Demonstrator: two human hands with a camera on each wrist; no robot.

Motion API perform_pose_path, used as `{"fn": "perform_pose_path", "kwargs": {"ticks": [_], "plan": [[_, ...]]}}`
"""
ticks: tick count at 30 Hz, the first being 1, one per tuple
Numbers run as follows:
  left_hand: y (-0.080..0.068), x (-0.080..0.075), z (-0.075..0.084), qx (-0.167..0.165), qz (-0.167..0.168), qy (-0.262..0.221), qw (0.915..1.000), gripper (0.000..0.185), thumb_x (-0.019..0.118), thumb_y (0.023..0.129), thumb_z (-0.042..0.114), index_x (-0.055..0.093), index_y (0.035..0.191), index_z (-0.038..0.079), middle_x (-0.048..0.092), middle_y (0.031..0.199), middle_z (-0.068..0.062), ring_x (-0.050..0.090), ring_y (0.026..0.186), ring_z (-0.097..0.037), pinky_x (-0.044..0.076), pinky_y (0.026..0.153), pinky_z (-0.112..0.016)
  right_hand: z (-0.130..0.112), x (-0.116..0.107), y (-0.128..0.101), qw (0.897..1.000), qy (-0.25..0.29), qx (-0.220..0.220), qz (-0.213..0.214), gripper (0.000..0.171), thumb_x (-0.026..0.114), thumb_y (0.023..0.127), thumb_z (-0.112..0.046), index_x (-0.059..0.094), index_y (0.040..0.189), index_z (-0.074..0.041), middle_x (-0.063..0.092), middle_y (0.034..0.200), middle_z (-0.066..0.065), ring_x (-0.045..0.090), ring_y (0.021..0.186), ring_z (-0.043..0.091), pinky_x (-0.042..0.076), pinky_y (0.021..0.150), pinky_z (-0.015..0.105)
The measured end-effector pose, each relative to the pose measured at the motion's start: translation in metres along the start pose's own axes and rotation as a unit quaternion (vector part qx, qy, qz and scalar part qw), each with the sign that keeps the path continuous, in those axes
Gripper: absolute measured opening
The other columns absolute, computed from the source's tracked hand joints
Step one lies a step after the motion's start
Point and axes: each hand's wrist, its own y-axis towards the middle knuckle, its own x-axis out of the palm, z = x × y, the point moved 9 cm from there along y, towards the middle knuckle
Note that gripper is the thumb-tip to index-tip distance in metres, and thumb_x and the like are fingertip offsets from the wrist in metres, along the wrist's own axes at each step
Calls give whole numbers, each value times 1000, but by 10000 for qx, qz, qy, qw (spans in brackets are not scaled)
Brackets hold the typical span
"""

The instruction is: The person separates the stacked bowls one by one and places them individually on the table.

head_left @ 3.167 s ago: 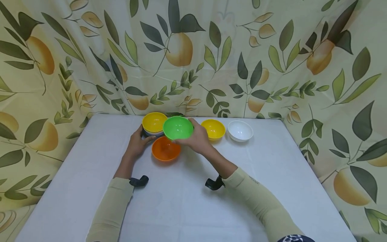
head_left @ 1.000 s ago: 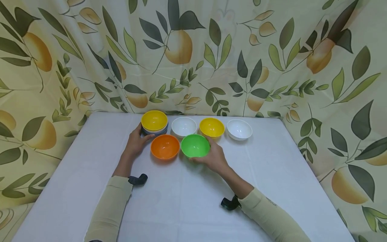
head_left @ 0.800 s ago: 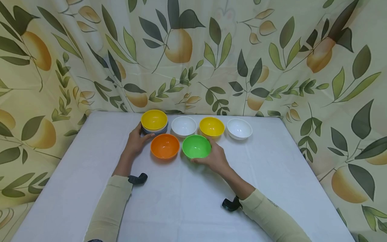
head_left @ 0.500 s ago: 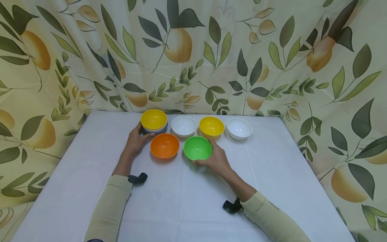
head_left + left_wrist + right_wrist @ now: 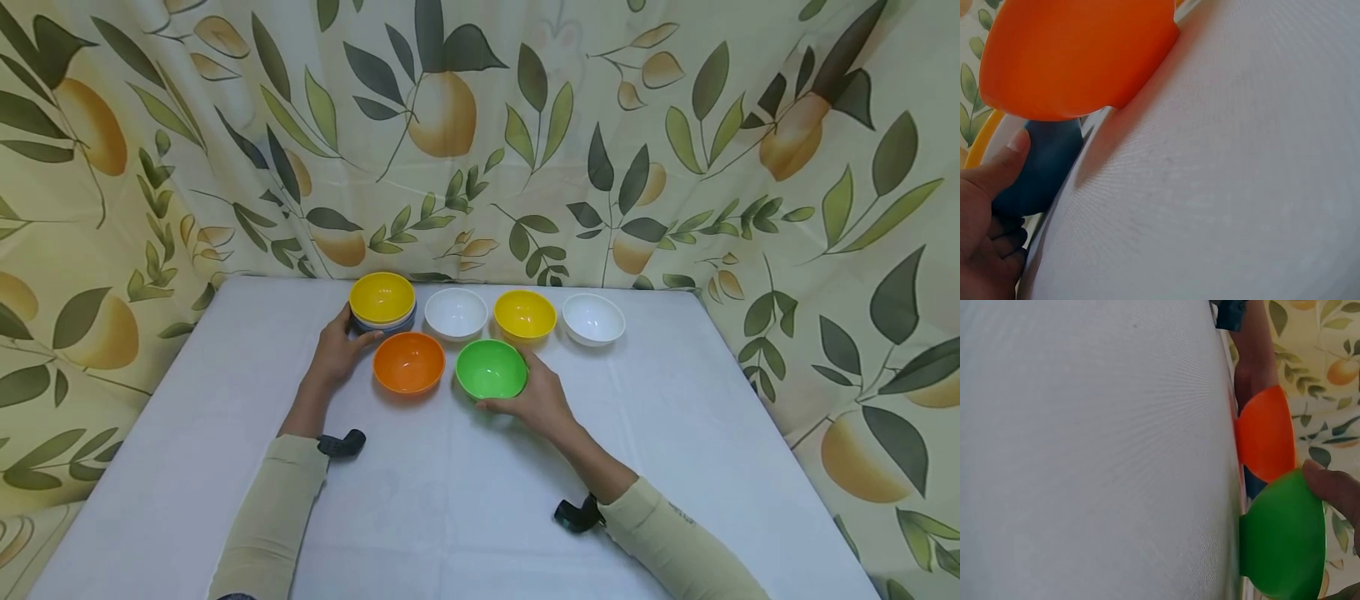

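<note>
My right hand (image 5: 538, 396) holds a green bowl (image 5: 491, 368) by its right side, thumb at the near rim. In the right wrist view, the green bowl's foot (image 5: 1244, 545) is right at the white tablecloth. My left hand (image 5: 335, 350) grips the side of a stack at the back left. Its top is a yellow bowl (image 5: 382, 297), with white below and a blue bowl (image 5: 1047, 169) at the bottom, where the left thumb presses. An orange bowl (image 5: 408, 363) sits between the hands, just left of the green one.
Along the back of the table (image 5: 442, 500) stand a white bowl (image 5: 456, 313), a second yellow bowl (image 5: 525, 314) and another white bowl (image 5: 594, 319), right of the stack. Behind the table's far edge hangs a fruit-patterned curtain (image 5: 480, 167).
My right hand has brought the green bowl rightward and nearer, from beside the stack to right of the orange bowl, uncovering a white bowl. The left hand has stayed on the stack.
</note>
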Motion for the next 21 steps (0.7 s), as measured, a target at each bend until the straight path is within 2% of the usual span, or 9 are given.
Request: {"fn": "perform_pose_path", "kwargs": {"ticks": [21], "plan": [[-1, -1, 1, 25, 75, -1, 10000, 100, 79, 97, 32, 14, 170, 12, 21, 173, -12, 17, 159, -31, 16, 129, -50, 4, -1, -1, 9999, 82, 106, 9, 112, 103, 65, -33, 44, 156, -6, 58, 146, 12, 56, 129, 33, 51, 108, 53]]}}
